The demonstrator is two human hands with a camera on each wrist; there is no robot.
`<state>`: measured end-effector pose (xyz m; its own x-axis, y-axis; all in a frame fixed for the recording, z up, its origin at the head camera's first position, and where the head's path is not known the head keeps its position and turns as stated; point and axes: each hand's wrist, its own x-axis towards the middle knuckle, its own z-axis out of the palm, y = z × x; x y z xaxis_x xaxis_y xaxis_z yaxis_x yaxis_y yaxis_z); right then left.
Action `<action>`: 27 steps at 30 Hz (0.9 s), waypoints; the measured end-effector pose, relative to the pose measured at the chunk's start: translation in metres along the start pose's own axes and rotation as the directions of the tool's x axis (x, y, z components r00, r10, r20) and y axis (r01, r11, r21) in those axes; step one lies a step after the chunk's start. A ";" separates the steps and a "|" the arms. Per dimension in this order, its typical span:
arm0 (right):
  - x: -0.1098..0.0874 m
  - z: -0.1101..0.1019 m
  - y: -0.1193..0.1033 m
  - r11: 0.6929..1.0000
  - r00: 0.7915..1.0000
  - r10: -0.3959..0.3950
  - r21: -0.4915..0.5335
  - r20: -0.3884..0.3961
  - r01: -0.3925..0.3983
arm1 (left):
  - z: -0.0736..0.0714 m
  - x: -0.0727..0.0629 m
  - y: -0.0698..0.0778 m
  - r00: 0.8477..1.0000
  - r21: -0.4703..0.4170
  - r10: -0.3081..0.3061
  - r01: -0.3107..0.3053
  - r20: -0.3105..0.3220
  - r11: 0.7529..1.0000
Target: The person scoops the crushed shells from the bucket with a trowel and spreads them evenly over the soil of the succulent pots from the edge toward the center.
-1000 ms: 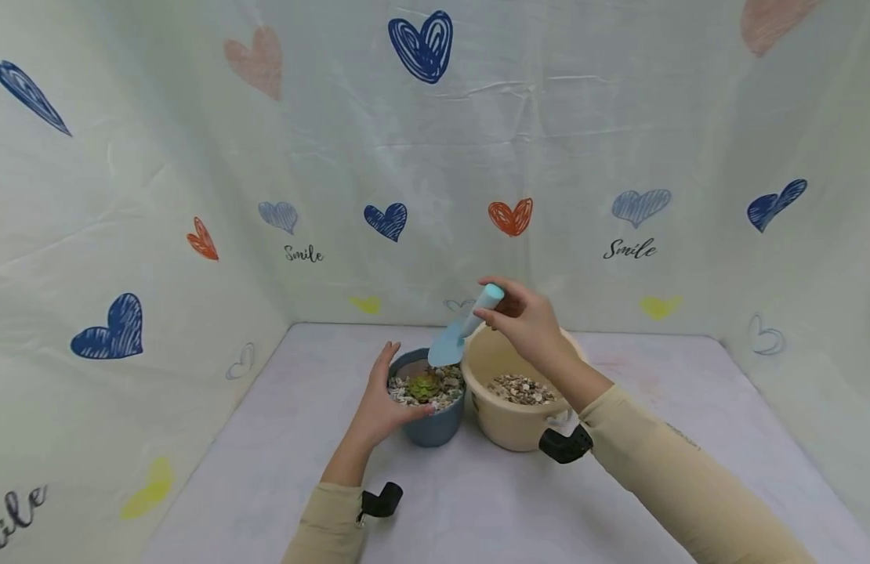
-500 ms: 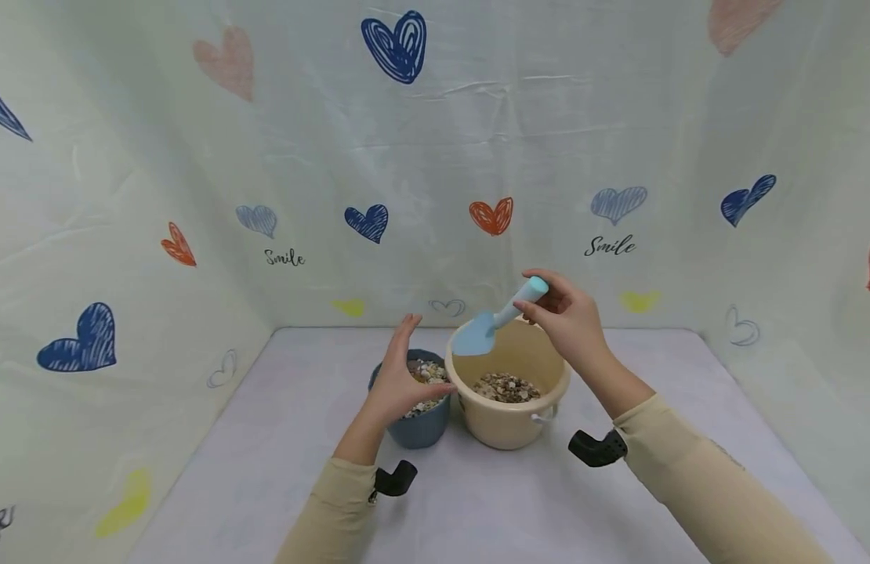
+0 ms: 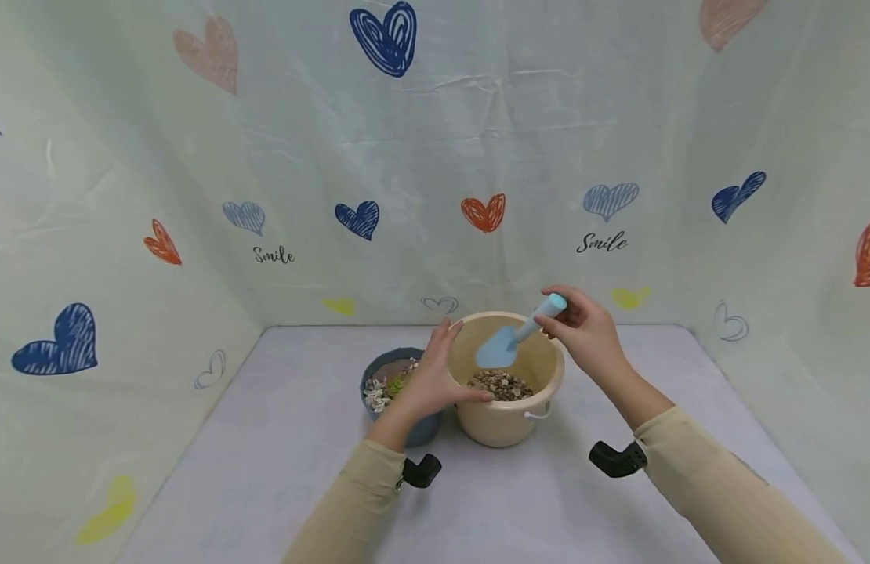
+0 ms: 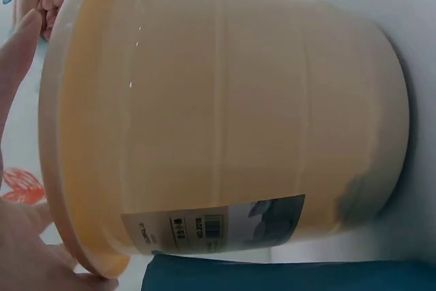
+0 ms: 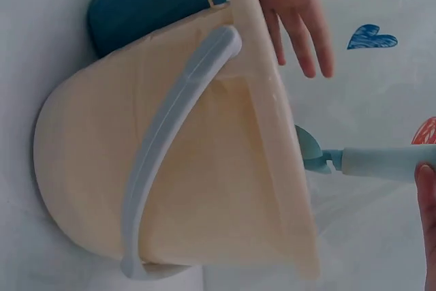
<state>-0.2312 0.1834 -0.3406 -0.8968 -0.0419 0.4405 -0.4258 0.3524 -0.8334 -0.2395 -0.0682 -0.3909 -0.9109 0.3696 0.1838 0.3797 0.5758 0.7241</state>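
Over the cream bucket (image 3: 497, 428), my right hand (image 3: 594, 333) pinches the blue trowel (image 3: 508, 341) by its handle, seemingly so the blade clears the gravel (image 3: 502, 383). My left hand (image 3: 435, 381), fingers spread apart, sits at the rim, perhaps for steadiness.

- Blue pot (image 3: 424, 431): part hidden behind left grip (image 3: 433, 384), head view; cut off at bottom edge, left wrist view;
- Scoop (image 5: 378, 161): blade tip hidden behind bucket's rim (image 5: 278, 120), right wrist view;
- Right grip (image 3: 592, 334): cut off by right edge, same view;
- Label (image 4: 214, 224): smallest print illegible
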 end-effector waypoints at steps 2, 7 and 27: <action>0.001 -0.002 0.006 0.999 1.000 0.022 -0.028 0.017 -0.022 | 0.002 0.003 0.001 1.000 0.034 -0.012 0.011 0.027 0.999; 0.004 -0.009 0.022 0.990 0.994 0.084 -0.119 0.066 -0.076 | 0.002 0.005 0.004 0.996 0.082 -0.059 0.053 0.071 0.995; 0.018 -0.006 0.034 0.907 0.957 0.063 -0.416 0.282 0.063 | 0.003 0.000 0.005 0.993 0.110 -0.087 0.078 0.081 0.991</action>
<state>-0.2608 0.2004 -0.3594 -0.9191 -0.2820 0.2753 -0.3930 0.7062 -0.5889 -0.2372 -0.0628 -0.3895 -0.9243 0.3760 0.0652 0.3229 0.6799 0.6584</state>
